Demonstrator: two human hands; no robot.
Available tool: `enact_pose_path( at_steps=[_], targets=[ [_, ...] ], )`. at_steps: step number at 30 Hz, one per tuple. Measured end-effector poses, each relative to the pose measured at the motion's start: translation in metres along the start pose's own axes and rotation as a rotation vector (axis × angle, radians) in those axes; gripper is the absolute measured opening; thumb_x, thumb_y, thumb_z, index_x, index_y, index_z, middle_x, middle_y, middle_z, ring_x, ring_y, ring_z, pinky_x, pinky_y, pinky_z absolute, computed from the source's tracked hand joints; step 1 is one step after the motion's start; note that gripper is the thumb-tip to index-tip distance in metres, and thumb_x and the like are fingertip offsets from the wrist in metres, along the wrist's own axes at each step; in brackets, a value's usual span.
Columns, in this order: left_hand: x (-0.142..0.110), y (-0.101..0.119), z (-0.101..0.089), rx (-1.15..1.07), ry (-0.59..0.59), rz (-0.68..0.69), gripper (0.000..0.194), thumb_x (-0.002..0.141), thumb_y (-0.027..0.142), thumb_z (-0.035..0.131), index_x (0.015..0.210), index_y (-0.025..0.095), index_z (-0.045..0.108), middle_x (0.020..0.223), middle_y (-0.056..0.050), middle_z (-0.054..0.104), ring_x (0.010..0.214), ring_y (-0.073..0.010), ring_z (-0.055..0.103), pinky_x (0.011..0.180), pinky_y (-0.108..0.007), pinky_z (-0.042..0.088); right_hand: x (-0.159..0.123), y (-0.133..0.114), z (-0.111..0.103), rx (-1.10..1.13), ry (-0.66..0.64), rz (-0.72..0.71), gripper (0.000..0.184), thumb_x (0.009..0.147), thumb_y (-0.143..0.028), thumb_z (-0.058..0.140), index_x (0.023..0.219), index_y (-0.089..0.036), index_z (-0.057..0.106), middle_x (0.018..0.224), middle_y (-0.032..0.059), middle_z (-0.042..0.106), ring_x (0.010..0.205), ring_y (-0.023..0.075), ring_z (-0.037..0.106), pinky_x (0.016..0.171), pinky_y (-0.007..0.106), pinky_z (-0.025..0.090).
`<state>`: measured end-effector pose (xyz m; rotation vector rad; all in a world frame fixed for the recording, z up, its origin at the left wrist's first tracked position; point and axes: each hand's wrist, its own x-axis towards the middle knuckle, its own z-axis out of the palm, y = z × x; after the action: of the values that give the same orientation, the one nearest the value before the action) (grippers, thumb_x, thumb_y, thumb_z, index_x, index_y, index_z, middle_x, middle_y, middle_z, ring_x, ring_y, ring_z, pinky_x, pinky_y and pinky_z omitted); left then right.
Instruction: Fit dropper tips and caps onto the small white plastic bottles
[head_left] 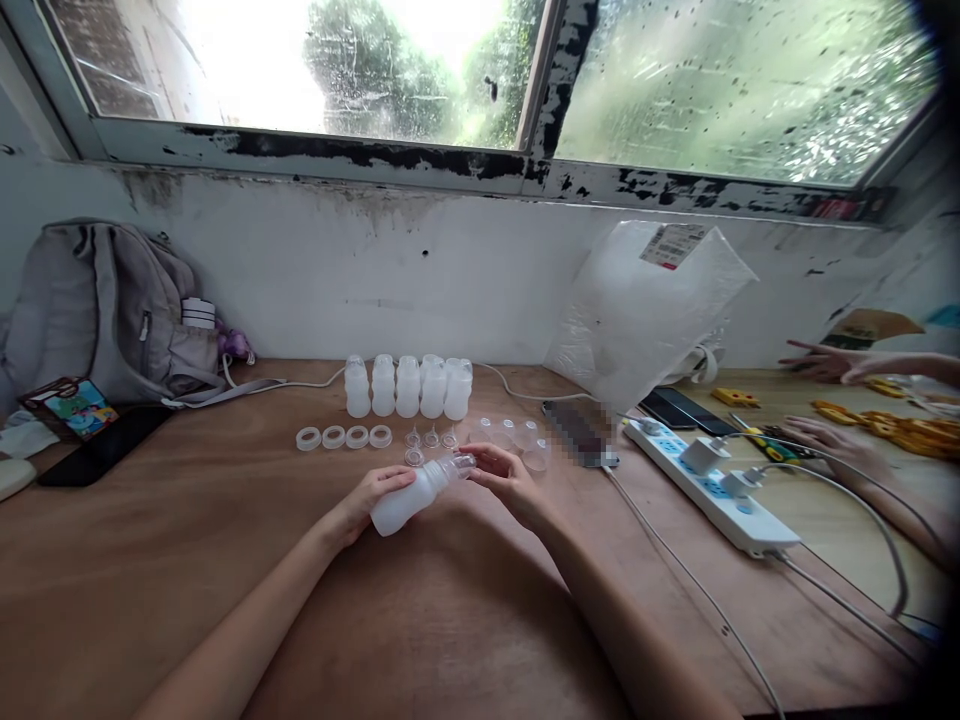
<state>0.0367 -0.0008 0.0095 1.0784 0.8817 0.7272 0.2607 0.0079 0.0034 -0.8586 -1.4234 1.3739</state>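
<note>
L hand (367,500) grips bottle (409,497) | R hand (504,477) pinches its neck | bare table (187,560) near edge

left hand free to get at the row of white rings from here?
Probably not straight away. The left hand is closed round the bottle, which the right hand also holds at the neck. The white rings lie just beyond on the table, with nothing between.

Translucent matt plastic bottle (409,498); smooth wooden table (150,560).
</note>
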Motion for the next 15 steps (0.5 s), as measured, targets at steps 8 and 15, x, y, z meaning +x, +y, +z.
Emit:
enact_pose_path(
  at_steps=[8,15],
  targets=[
    [-0.001,0.002,0.000,-0.002,-0.018,-0.022,0.037,0.068,0.040,0.058,0.091,0.011,0.062,0.070,-0.010,0.065,0.053,-0.0154,0.058,0.043,-0.021,0.042,-0.002,-0.001,0.010,-0.027,0.041,0.006,0.026,0.068,-0.031,0.063,0.092,-0.021,0.061,0.093,0.0038,0.060,0.088,0.0179,0.054,0.079,0.032,0.042],
    [-0.002,0.001,0.000,-0.010,-0.054,-0.064,0.040,0.068,0.040,0.059,0.095,0.011,0.061,0.069,-0.010,0.065,0.051,-0.0161,0.058,0.041,-0.022,0.042,-0.005,-0.003,0.014,0.029,0.004,0.059,0.023,0.069,-0.032,0.062,0.088,-0.019,0.060,0.085,0.0033,0.061,0.082,0.0174,0.056,0.076,0.033,0.044]
  ],
)
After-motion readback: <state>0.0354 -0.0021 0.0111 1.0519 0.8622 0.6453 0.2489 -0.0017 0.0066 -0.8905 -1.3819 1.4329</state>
